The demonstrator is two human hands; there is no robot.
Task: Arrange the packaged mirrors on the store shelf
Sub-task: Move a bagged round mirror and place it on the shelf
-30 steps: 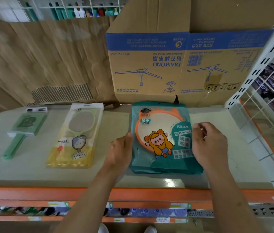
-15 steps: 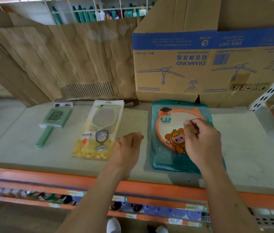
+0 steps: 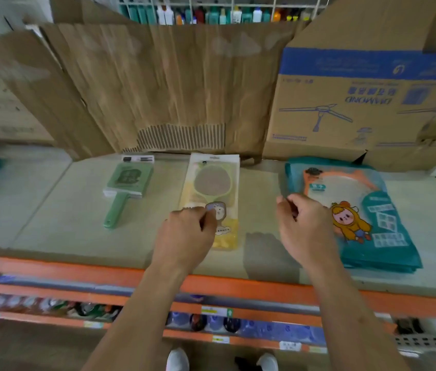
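Count taken against the fan box (image 3: 358,108): one box. Directly before it, one teal stack (image 3: 388,236), layers too blurred to count. Left of it, one yellow pack (image 3: 213,180); farther left, one green mirror (image 3: 127,180). Two hands before it: left hand (image 3: 184,234), right hand (image 3: 305,226).

views: just the one, a wide-angle head cam; no second view to overlap with
position: worn on the person's head, right up against the front of the shelf (image 3: 51,210)
facing: forward and down; the orange front rail (image 3: 51,266) crosses low in frame and the shoes (image 3: 176,360) peek in at the bottom edge
nearness: close; both forearms run up from the bottom, left hand (image 3: 184,234) and right hand (image 3: 305,228) sit mid-frame over the board
far end: cardboard backing (image 3: 171,89) fills the upper half; bottles (image 3: 211,14) show above it
lens: edges bow a bit; pretty blurry
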